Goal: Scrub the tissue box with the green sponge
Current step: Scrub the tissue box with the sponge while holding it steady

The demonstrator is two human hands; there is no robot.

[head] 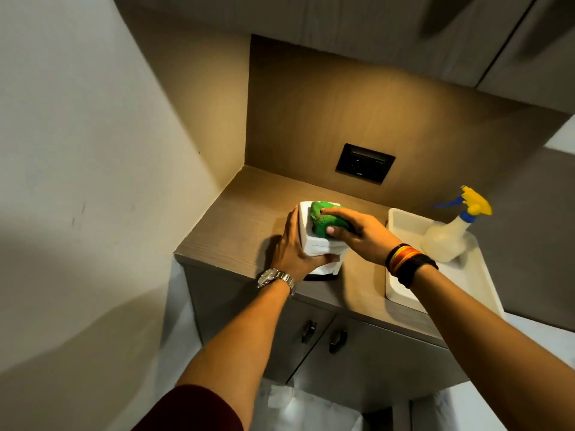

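Head view, looking down at a wood-grain countertop [249, 213] set in a corner niche. White tissue box [314, 244] stands on the counter near its front edge, left of centre. Left hand [294, 247] wraps the box's left side and front corner, fingers curled round it, thumb along the left face; firm hold. Silver wristwatch [275, 279] on that wrist. Right hand [357, 231] presses the green sponge [326, 220] onto the top of the box, fingers closed over the sponge, thumb tip on its near edge. Sponge touches the box top and covers most of it. Stacked black, orange and yellow bands [407, 261] on the right wrist.

White tray [401, 293] sits on the counter to the right of the box, apart from it. Spray bottle [448, 234], translucent body with yellow and blue trigger head, stands upright in the tray toward the back. Black socket panel [364, 163] on the back wall above the counter. Two cabinet doors with dark handles [337, 340] below the counter. Dark red sleeve [193, 412] at bottom left.
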